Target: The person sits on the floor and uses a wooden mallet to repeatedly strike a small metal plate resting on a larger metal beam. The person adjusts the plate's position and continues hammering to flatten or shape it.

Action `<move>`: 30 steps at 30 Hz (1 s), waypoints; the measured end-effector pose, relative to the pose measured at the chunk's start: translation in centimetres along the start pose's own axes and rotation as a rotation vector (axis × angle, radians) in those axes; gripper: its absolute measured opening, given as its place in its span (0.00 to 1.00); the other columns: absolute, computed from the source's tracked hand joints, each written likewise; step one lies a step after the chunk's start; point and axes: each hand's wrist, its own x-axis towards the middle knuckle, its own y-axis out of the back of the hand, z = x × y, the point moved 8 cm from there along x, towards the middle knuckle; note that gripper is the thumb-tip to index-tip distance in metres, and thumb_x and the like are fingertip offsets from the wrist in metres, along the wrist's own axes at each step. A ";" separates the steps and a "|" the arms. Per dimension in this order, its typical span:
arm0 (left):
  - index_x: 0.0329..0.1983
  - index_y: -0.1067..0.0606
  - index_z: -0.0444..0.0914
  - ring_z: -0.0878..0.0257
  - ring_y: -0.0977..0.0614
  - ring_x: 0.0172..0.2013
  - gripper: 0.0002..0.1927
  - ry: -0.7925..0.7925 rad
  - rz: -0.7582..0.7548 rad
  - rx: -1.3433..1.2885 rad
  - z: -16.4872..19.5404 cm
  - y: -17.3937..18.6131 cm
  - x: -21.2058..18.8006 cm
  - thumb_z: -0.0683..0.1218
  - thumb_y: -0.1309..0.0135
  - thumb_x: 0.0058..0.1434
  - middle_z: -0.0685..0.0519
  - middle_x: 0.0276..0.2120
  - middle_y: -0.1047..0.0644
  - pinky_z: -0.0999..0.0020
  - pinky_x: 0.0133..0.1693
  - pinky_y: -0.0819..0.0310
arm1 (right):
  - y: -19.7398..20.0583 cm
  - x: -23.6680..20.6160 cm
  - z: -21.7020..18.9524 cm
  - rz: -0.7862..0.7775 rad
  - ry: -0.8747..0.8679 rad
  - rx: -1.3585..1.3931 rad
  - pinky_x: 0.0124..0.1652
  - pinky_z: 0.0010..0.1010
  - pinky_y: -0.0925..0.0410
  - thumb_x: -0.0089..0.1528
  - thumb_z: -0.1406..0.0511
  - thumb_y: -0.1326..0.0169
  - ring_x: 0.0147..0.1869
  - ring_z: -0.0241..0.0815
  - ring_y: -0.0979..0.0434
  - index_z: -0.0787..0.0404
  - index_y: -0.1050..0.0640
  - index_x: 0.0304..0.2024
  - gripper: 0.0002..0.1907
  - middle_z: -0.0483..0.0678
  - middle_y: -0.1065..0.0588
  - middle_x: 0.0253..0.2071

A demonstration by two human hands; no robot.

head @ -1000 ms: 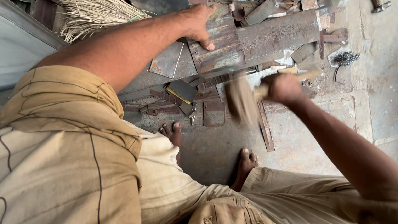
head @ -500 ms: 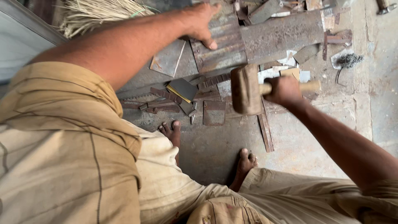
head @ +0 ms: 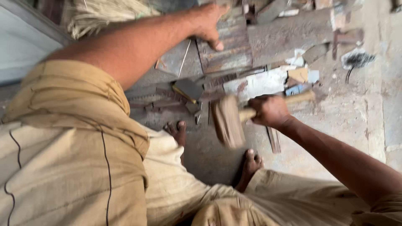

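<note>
mallet (head: 228,121) swung lower | right hand (head: 270,111) grips its handle | left hand (head: 207,21) spread on metal sheet (head: 224,50)

The mallet (head: 228,121) has been brought down from where it was held half a second ago: its wooden head, then level with the right hand (head: 270,111) and up near the scrap pieces, is now seen below the hand, blurred, over the bare floor just above the right foot (head: 250,165). The handle, earlier held roughly level, is now tilted, with its free end raised to the right of the fist. The right hand itself has been shifted slightly lower and nearer the body.
</note>
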 end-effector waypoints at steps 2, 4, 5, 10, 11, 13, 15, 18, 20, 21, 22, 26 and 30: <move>0.78 0.50 0.36 0.44 0.30 0.64 0.69 -0.012 -0.004 -0.020 0.1 -0.2 0.1 0.60 0.22 0.40 0.36 0.68 0.35 0.59 0.63 0.33 | 2.1 -0.7 -3.0 0.295 0.355 0.155 0.30 0.37 0.26 0.54 0.55 0.38 0.29 0.39 0.22 0.49 0.21 0.31 0.09 0.41 0.23 0.28; 0.78 0.51 0.38 0.43 0.31 0.64 0.69 0.021 -0.028 -0.009 -0.2 -0.8 0.0 0.60 0.22 0.40 0.34 0.67 0.37 0.57 0.62 0.34 | 1.2 0.3 -1.9 0.233 0.244 0.019 0.25 0.37 0.29 0.53 0.56 0.37 0.27 0.41 0.22 0.49 0.18 0.33 0.09 0.42 0.21 0.29; 0.78 0.50 0.37 0.44 0.30 0.65 0.69 0.000 -0.017 -0.009 -0.1 -0.9 0.0 0.60 0.22 0.41 0.35 0.67 0.35 0.58 0.63 0.33 | 0.8 0.9 -1.1 0.193 0.182 -0.040 0.23 0.37 0.30 0.52 0.57 0.36 0.26 0.42 0.21 0.48 0.17 0.35 0.09 0.43 0.20 0.30; 0.78 0.52 0.37 0.45 0.29 0.63 0.69 0.046 -0.042 0.009 -0.5 -0.9 0.4 0.60 0.22 0.40 0.35 0.64 0.32 0.57 0.62 0.34 | -0.5 1.8 0.1 0.030 -0.071 -0.022 0.21 0.36 0.30 0.56 0.59 0.37 0.25 0.39 0.21 0.49 0.17 0.38 0.09 0.44 0.19 0.31; 0.78 0.52 0.37 0.45 0.28 0.62 0.69 0.044 -0.046 0.006 -0.4 -0.9 0.4 0.60 0.22 0.40 0.35 0.64 0.33 0.57 0.62 0.34 | -0.8 1.6 -1.2 0.001 0.007 0.023 0.18 0.36 0.31 0.57 0.60 0.38 0.22 0.38 0.22 0.49 0.17 0.40 0.09 0.44 0.19 0.32; 0.77 0.51 0.37 0.44 0.28 0.60 0.70 0.040 -0.040 0.005 -0.3 -0.7 0.2 0.61 0.22 0.40 0.33 0.63 0.33 0.58 0.60 0.33 | 0.7 1.7 -3.6 0.179 0.213 0.018 0.26 0.41 0.28 0.52 0.56 0.36 0.25 0.42 0.21 0.51 0.20 0.33 0.11 0.44 0.21 0.28; 0.77 0.44 0.37 0.47 0.24 0.61 0.63 -0.013 -0.021 -0.091 0.0 -0.5 -0.2 0.59 0.24 0.42 0.38 0.63 0.28 0.58 0.61 0.29 | 0.7 2.9 -2.7 0.169 0.100 0.039 0.29 0.42 0.28 0.51 0.55 0.36 0.25 0.43 0.22 0.51 0.20 0.32 0.12 0.44 0.22 0.25; 0.76 0.45 0.35 0.46 0.26 0.61 0.65 -0.052 0.018 -0.054 0.3 0.1 -0.5 0.59 0.21 0.41 0.36 0.62 0.28 0.58 0.61 0.31 | -1.1 3.4 1.7 -0.056 -0.319 0.029 0.25 0.38 0.30 0.54 0.58 0.37 0.22 0.43 0.24 0.51 0.18 0.37 0.10 0.45 0.22 0.25; 0.76 0.49 0.35 0.44 0.27 0.61 0.69 -0.035 0.028 0.007 0.2 0.4 -0.1 0.59 0.20 0.39 0.35 0.62 0.30 0.59 0.61 0.33 | -1.7 2.0 2.1 -0.130 -0.296 -0.028 0.23 0.39 0.30 0.55 0.58 0.37 0.23 0.42 0.23 0.51 0.18 0.38 0.10 0.45 0.22 0.24; 0.77 0.50 0.36 0.44 0.27 0.61 0.69 0.009 0.011 -0.001 0.0 0.1 -0.1 0.59 0.21 0.39 0.35 0.62 0.30 0.59 0.61 0.32 | -1.6 0.9 1.2 -0.133 -0.155 0.001 0.21 0.37 0.30 0.54 0.61 0.39 0.23 0.40 0.23 0.51 0.18 0.41 0.12 0.45 0.21 0.26; 0.77 0.51 0.37 0.45 0.27 0.60 0.70 0.044 -0.015 -0.008 -0.1 -0.3 0.1 0.60 0.21 0.38 0.35 0.61 0.30 0.59 0.60 0.32 | -1.5 -0.8 0.3 -0.137 -0.025 0.038 0.20 0.36 0.30 0.53 0.63 0.41 0.24 0.39 0.23 0.51 0.18 0.44 0.15 0.45 0.20 0.28; 0.78 0.51 0.36 0.44 0.26 0.61 0.70 0.021 -0.019 -0.038 0.2 -0.7 0.3 0.59 0.22 0.38 0.34 0.63 0.30 0.59 0.61 0.31 | 2.0 -3.3 1.6 0.020 0.316 0.094 0.22 0.29 0.29 0.60 0.59 0.37 0.28 0.36 0.21 0.48 0.18 0.45 0.10 0.46 0.17 0.36; 0.76 0.51 0.36 0.41 0.31 0.62 0.70 -0.029 0.006 -0.001 0.1 -0.1 0.0 0.61 0.20 0.39 0.32 0.64 0.35 0.56 0.61 0.35 | 1.5 -2.4 9.6 -0.183 -0.318 -0.106 0.22 0.35 0.28 0.54 0.60 0.33 0.25 0.42 0.22 0.50 0.17 0.49 0.20 0.49 0.19 0.31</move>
